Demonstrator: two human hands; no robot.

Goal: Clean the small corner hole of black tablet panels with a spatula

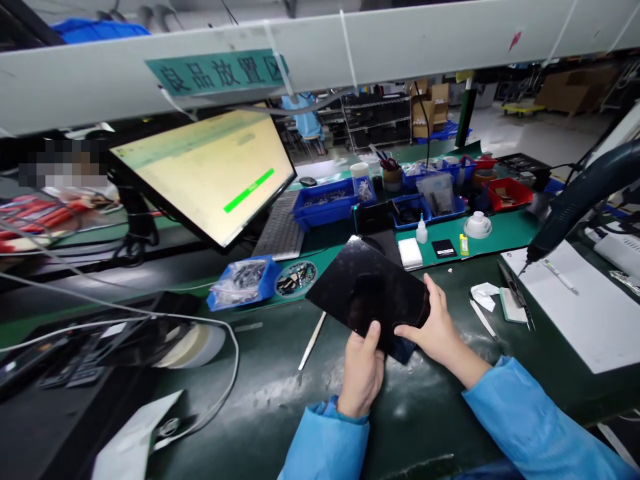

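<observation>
A black glossy tablet or display panel is tilted above the green bench mat, and both hands hold it by its lower edges. My left hand grips the bottom corner, with the thumb on the glossy face. My right hand holds the right edge, with the thumb across the front and the fingers behind. A white plastic pry stick lies on the mat to the left of the panel. Blue sleeves cover both my forearms.
A hanging electric screwdriver points down at a white sheet on the right. Blue parts bins, a keyboard and a lit monitor stand beyond the panel. A cable curves along the left.
</observation>
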